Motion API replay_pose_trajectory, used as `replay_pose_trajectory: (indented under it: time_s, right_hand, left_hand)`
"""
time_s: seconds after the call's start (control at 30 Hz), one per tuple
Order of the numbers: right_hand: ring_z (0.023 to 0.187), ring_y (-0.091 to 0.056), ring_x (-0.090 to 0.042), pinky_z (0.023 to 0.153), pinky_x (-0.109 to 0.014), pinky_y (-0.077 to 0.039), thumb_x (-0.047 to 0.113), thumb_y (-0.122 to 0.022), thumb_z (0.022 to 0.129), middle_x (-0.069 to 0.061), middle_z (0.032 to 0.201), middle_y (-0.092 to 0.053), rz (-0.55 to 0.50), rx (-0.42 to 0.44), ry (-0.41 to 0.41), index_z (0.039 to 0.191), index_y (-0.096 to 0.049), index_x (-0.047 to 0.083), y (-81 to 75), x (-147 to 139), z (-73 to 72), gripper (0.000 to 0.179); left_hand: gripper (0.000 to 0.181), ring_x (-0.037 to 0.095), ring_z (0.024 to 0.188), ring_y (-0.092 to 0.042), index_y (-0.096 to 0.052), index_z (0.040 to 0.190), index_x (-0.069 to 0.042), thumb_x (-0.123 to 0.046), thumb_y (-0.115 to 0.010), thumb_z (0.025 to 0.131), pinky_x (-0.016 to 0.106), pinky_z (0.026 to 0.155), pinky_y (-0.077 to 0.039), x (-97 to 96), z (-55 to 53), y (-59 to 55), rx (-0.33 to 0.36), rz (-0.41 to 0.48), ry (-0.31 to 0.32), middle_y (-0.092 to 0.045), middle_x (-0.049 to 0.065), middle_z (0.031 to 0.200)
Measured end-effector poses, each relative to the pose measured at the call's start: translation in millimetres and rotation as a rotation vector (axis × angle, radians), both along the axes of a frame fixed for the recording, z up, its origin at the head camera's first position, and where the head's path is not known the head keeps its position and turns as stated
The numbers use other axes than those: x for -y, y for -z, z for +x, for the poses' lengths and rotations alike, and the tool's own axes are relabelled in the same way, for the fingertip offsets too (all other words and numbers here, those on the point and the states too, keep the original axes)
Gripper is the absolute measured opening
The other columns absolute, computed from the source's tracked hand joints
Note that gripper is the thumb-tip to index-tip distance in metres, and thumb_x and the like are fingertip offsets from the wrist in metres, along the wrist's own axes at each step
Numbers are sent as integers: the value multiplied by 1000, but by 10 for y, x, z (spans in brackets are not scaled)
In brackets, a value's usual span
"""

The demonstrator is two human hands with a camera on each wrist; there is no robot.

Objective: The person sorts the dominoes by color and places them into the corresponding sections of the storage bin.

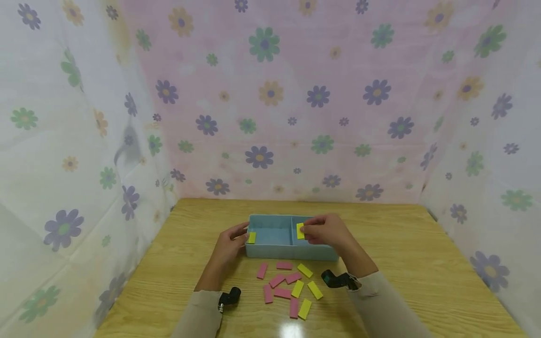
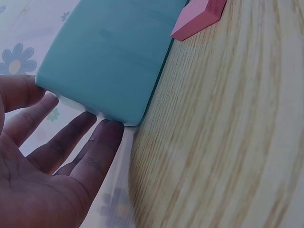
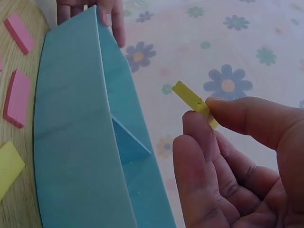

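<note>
A light blue two-compartment box (image 1: 274, 251) stands lengthwise on the table. At its left end my left hand (image 1: 227, 245) holds the end wall, thumb over the rim and fingers against the outside, as the left wrist view shows. Above the right compartment, my right hand (image 1: 331, 231) pinches a yellow domino-like block (image 3: 186, 96) between thumb and fingertips, clear of the box. Another yellow block (image 1: 252, 238) is in the left compartment, by the left wall close to my left thumb. The floor of the right compartment is partly hidden behind my right hand.
In front of the box, several pink blocks (image 1: 277, 280) and several yellow blocks (image 1: 314, 290) lie scattered on the wooden table (image 1: 380, 234). Flower-patterned cloth (image 1: 291, 98) hangs behind and on both sides. A black camera mount (image 1: 336, 279) juts inward from my right wrist.
</note>
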State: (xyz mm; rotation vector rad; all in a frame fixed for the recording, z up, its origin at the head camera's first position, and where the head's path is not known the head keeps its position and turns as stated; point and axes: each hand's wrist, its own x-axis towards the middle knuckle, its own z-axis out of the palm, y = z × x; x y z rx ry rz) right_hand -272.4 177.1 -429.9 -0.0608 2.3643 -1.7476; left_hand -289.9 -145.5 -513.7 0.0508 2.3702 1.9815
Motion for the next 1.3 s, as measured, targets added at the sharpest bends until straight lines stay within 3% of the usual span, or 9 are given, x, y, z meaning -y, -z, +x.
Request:
replay_pose_trajectory:
  time_s: [0.4, 0.63, 0.9, 1.07, 1.3]
  right_hand:
    - [94, -77, -27, 89, -46, -62, 26, -83, 90, -11, 106, -77, -26, 66, 45, 114, -75, 6, 29, 289, -282, 33]
    - [102, -76, -35, 84, -41, -64, 23, -81, 92, -11, 102, -78, -23, 75, 36, 112, -76, 4, -29, 414, -352, 29]
    - [89, -78, -28, 76, -36, -65, 19, -82, 90, -12, 97, -79, -49, 61, 22, 112, -77, 1, -91, 569, -399, 28]
    - [85, -78, -26, 79, -41, -65, 16, -81, 91, -13, 95, -79, -60, 60, 11, 111, -77, -1, -85, 644, -448, 27]
    - [88, -78, -31, 84, -44, -64, 17, -83, 89, -12, 91, -79, -36, 76, 14, 106, -78, 2, -75, 771, -516, 23]
  left_hand:
    - [44, 33, 134, -59, -60, 147, -16, -16, -64, 103, 47, 105, -54, 17, -26, 15, 2, 22, 21, -59, 17, 148]
    - [43, 35, 133, -60, -61, 146, -13, -14, -63, 103, 48, 104, -55, 17, -21, 31, -14, 16, 20, -59, 19, 147]
    - [44, 33, 131, -61, -59, 147, -16, -16, -62, 104, 50, 105, -55, 16, -5, 4, 9, 25, 20, -58, 17, 148]
    - [45, 38, 134, -58, -57, 149, -11, -15, -60, 104, 52, 104, -54, 16, -4, 11, 7, 35, 28, -55, 22, 150]
    - [44, 35, 134, -59, -59, 148, -15, -17, -62, 104, 51, 106, -53, 25, -3, 1, 15, 29, 30, -57, 18, 149]
